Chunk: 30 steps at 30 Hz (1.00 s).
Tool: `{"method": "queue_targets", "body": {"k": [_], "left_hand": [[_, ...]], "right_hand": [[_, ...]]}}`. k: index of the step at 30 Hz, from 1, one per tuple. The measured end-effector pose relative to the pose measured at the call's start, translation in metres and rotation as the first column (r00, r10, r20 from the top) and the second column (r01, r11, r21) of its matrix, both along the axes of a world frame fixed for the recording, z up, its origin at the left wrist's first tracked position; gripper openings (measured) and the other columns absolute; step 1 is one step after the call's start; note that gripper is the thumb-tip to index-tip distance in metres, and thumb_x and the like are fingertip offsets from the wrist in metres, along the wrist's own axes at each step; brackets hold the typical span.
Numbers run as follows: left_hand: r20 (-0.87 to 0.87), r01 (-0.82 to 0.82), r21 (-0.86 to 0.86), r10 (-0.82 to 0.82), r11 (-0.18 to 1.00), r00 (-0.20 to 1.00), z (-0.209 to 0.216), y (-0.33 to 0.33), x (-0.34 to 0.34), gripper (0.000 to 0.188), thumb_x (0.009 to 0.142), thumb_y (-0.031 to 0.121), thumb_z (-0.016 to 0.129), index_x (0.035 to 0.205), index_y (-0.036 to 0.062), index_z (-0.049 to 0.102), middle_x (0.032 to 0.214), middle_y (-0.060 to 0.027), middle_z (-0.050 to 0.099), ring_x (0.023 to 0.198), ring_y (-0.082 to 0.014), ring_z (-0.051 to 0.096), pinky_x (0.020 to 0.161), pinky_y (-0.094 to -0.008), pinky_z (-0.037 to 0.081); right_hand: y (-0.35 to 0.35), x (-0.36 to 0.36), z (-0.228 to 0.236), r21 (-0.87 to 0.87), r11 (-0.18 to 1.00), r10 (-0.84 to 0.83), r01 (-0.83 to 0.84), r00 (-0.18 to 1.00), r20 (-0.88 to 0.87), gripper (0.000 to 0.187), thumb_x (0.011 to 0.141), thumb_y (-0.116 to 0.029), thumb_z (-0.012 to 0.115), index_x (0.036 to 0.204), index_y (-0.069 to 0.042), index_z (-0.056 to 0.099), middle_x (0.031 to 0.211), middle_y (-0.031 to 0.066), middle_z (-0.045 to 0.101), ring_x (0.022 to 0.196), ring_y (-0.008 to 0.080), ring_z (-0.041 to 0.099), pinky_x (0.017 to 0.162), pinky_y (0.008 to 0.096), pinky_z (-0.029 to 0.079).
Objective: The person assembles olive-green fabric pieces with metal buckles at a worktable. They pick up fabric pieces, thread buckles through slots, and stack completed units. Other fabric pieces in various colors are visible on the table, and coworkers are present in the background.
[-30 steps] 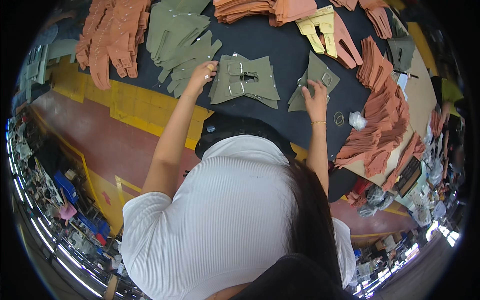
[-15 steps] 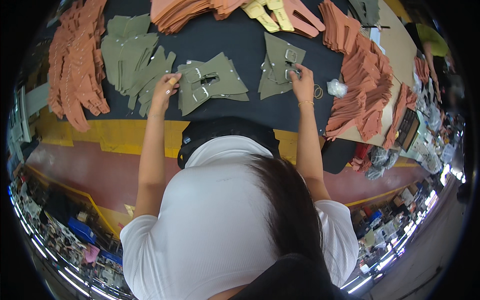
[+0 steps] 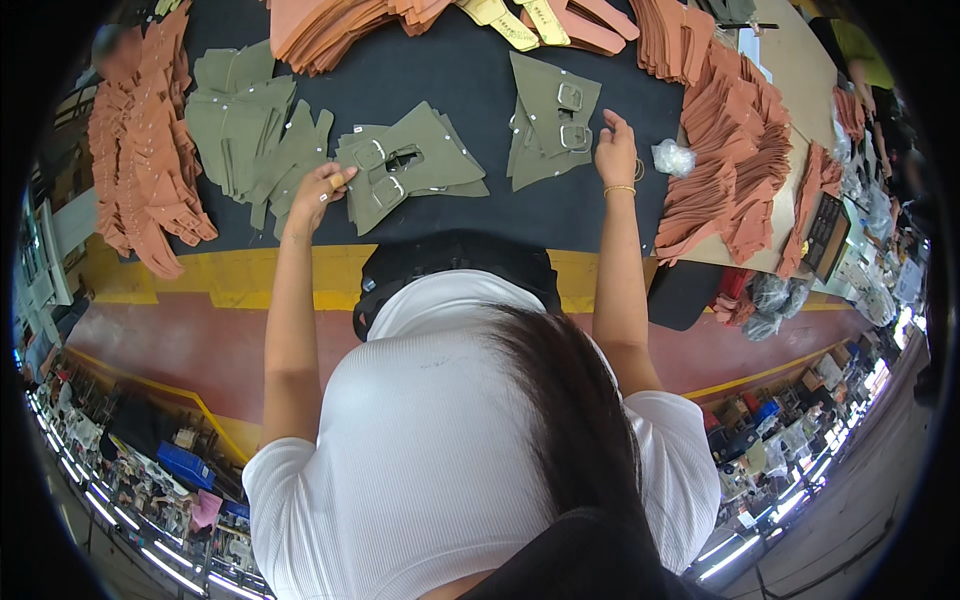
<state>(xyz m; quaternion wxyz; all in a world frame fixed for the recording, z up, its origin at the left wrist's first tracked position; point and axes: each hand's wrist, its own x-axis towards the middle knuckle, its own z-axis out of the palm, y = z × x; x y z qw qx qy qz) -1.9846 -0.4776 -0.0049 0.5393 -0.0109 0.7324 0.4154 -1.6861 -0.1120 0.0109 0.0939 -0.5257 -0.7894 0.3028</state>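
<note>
Just left of a small stack of olive-green cut pieces with metal buckles [image 3: 430, 150] is my left hand [image 3: 318, 195]. Its fingers are loosely bent beside the stack's left edge, a yellowish wrap on one of them, and nothing shows in its grasp. A second olive stack with two buckles [image 3: 545, 125] lies further right. My right hand [image 3: 616, 155] is raised just right of it, fingers apart, holding nothing. Loose olive strips [image 3: 285, 165] and a larger olive pile [image 3: 235, 120] lie beyond my left hand.
Rust-orange pieces lie in piles at the left [image 3: 145, 150], the far edge [image 3: 345, 30] and the right [image 3: 725, 150]. Yellow pattern pieces [image 3: 515, 22] rest at the back. A crumpled clear plastic bag [image 3: 673, 157] sits right of my right hand. Black cloth [image 3: 450, 80] covers the table.
My right hand has drawn off the right olive stack, to its right. The left hand has pulled slightly back toward me. The whole view has shifted a little; the stacks lie much as before.
</note>
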Motion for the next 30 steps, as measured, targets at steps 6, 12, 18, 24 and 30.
{"method": "queue_targets", "body": {"k": [6, 12, 18, 24, 30], "left_hand": [[-0.029, -0.056, 0.095, 0.059, 0.994, 0.998, 0.010, -0.004, 0.001, 0.024, 0.086, 0.024, 0.073, 0.074, 0.0149, 0.055, 0.074, 0.0066, 0.051, 0.070, -0.0063, 0.047, 0.069, -0.0225, 0.039], [-0.029, -0.094, 0.123, 0.098, 0.988, 0.995, 0.018, -0.010, 0.012, 0.022, 0.089, 0.028, 0.070, 0.079, 0.0139, 0.056, 0.078, 0.0054, 0.053, 0.076, -0.0076, 0.049, 0.072, -0.0249, 0.040], [0.210, -0.324, 0.173, 0.286, 0.930, 0.935, 0.005, -0.014, 0.016, 0.025, 0.093, 0.035, 0.064, 0.096, 0.0111, 0.060, 0.083, 0.0044, 0.056, 0.075, -0.0077, 0.050, 0.070, -0.0243, 0.040], [0.191, -0.222, 0.186, 0.187, 0.957, 0.964, -0.003, -0.015, 0.013, 0.024, 0.093, 0.034, 0.065, 0.101, 0.0121, 0.060, 0.086, 0.0034, 0.059, 0.079, -0.0088, 0.052, 0.072, -0.0246, 0.039], [-0.023, -0.008, 0.168, 0.012, 0.986, 1.000, 0.037, 0.001, 0.015, 0.018, 0.093, 0.026, 0.063, 0.098, 0.0086, 0.060, 0.081, 0.0041, 0.056, 0.072, -0.0090, 0.049, 0.068, -0.0251, 0.040]], "right_hand": [[-0.005, 0.000, 0.004, 0.015, 1.000, 0.006, -0.006, 1.000, -0.008, 0.033, 0.091, -0.004, 0.049, 0.122, -0.006, 0.059, 0.118, 0.0188, 0.058, 0.108, 0.0350, 0.058, 0.093, 0.0401, 0.046], [-0.028, -0.021, 0.011, -0.002, 0.993, 0.119, -0.119, 0.992, -0.037, 0.030, 0.092, -0.004, 0.049, 0.120, -0.007, 0.060, 0.118, 0.0178, 0.057, 0.109, 0.0346, 0.057, 0.095, 0.0396, 0.044], [-0.066, -0.053, 0.019, -0.008, 0.956, 0.289, -0.294, 0.944, -0.157, 0.029, 0.091, 0.000, 0.048, 0.117, -0.005, 0.061, 0.119, 0.0173, 0.057, 0.112, 0.0350, 0.055, 0.098, 0.0409, 0.042], [-0.077, -0.064, 0.027, -0.084, 0.940, 0.313, -0.332, 0.932, -0.184, 0.027, 0.091, -0.003, 0.052, 0.117, -0.005, 0.061, 0.117, 0.0161, 0.058, 0.106, 0.0318, 0.057, 0.091, 0.0382, 0.047], [-0.111, -0.100, 0.043, -0.042, 0.773, 0.603, -0.634, 0.753, -0.263, 0.058, 0.081, -0.007, 0.071, 0.134, -0.014, 0.050, 0.131, 0.0164, 0.049, 0.118, 0.0319, 0.053, 0.092, 0.0367, 0.049]]}}
